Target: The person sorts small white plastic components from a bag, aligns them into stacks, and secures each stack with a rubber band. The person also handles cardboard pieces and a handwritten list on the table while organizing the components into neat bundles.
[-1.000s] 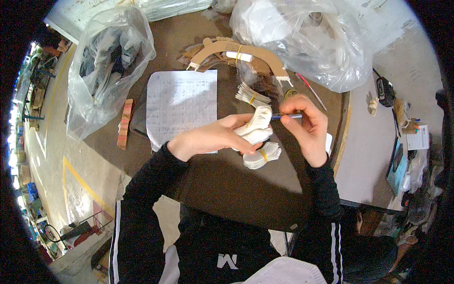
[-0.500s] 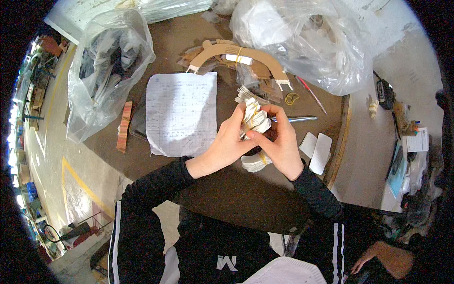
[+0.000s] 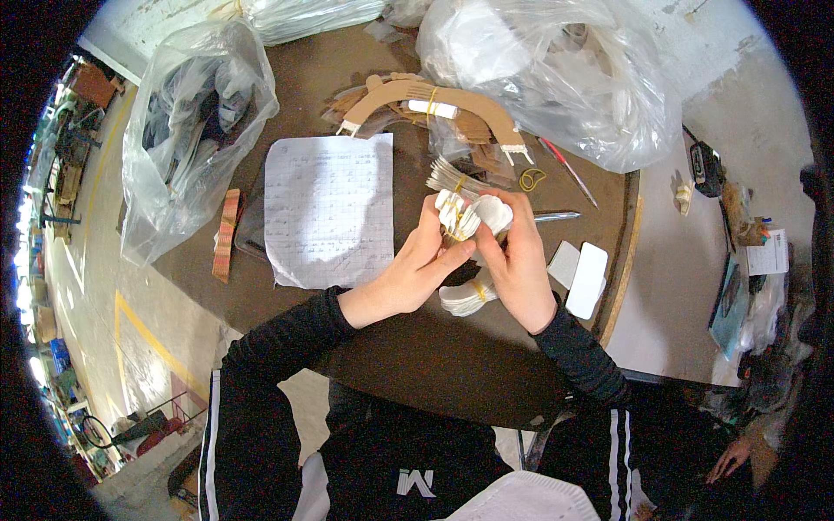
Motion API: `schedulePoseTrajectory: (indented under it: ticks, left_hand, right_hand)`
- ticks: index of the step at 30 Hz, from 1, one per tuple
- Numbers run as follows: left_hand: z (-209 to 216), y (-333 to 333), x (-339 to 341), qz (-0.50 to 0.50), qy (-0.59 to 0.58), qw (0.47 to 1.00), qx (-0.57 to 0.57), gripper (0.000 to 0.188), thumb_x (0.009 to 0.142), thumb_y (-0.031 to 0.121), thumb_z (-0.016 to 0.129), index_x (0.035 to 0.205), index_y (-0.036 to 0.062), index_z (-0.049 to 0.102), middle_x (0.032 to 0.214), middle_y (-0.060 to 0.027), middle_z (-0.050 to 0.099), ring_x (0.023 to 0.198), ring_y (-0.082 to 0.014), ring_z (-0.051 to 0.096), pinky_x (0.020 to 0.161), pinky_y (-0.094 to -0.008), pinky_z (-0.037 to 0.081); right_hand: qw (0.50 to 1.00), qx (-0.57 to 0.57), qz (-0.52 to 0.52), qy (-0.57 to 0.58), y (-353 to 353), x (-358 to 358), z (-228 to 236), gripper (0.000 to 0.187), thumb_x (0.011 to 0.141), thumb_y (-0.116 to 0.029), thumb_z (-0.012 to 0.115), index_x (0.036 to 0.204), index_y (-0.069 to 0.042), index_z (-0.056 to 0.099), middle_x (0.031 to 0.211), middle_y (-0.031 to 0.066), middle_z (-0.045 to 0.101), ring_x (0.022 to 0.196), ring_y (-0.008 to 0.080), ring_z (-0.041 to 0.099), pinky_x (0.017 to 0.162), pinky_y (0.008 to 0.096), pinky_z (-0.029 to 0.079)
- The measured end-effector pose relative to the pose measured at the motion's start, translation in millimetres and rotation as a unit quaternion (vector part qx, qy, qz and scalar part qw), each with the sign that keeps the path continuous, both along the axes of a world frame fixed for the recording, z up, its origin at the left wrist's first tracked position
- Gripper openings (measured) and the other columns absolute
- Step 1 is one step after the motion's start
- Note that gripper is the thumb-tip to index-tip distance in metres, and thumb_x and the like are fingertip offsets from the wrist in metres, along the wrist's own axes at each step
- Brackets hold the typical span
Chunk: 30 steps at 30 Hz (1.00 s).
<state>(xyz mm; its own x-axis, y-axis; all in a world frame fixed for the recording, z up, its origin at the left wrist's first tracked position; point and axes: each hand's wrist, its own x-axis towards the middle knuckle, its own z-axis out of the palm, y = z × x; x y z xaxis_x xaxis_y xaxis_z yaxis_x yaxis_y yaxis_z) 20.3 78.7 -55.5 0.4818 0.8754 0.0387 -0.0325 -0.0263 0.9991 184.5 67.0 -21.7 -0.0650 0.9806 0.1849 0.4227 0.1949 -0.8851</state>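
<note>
Far left of your hands sits one clear bag [image 3: 193, 148]; nearer come one striped strip [image 3: 228, 236] and one written sheet [image 3: 328, 213], just beyond your left sleeve [image 3: 291, 330]. Your left hand [image 3: 410, 271] and right hand [image 3: 518, 260] come together, both clamped on one banded white bundle [image 3: 460, 214] — it sits between your fingertips. Two more bundles lie close: a far bundle [image 3: 446, 176] just beyond your fingers, a near bundle [image 3: 464, 298] between your wrists. Right of your right hand lie one silver pen [image 3: 559, 216], one red pen [image 3: 569, 173] and two white cards [image 3: 588, 280].
</note>
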Motion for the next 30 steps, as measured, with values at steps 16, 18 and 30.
schedulePoseTrajectory:
  ticks: [16,18,30]
  left_hand:
    - [26,34,-27,-0.032,0.367,0.925,0.09,0.038,0.087,0.022,0.064,0.118,0.0007,0.055,0.099,-0.0165,0.061,0.093,-0.0285,0.062,0.08,-0.0402,0.05]
    - [27,22,-29,-0.002,0.429,0.869,0.248,0.044,0.085,0.023,0.067,0.121,0.0002,0.055,0.104,-0.0189,0.06,0.093,-0.0333,0.061,0.083,-0.0413,0.049]
    - [13,-3,-4,-0.07,-0.02,0.996,-0.043,0.092,0.079,-0.007,0.062,0.153,0.009,0.008,0.15,-0.0112,0.026,0.137,-0.0207,0.032,0.107,-0.0376,0.037]
  right_hand:
    - [0.92,-0.173,-0.031,0.35,20,35,7,0.021,0.1,-0.018,0.052,0.111,-0.001,0.057,0.099,0.0022,0.064,0.087,0.0084,0.059,0.077,0.0245,0.047]
    - [0.929,-0.16,-0.028,0.334,21,39,3,0.02,0.1,-0.017,0.052,0.111,-0.001,0.057,0.098,0.002,0.064,0.087,0.0088,0.059,0.077,0.0248,0.047]
    - [0.99,0.066,0.098,-0.071,4,1,4,0.032,0.087,-0.004,0.06,0.116,0.001,0.048,0.111,0.02,0.05,0.099,0.0396,0.057,0.083,0.0404,0.049]
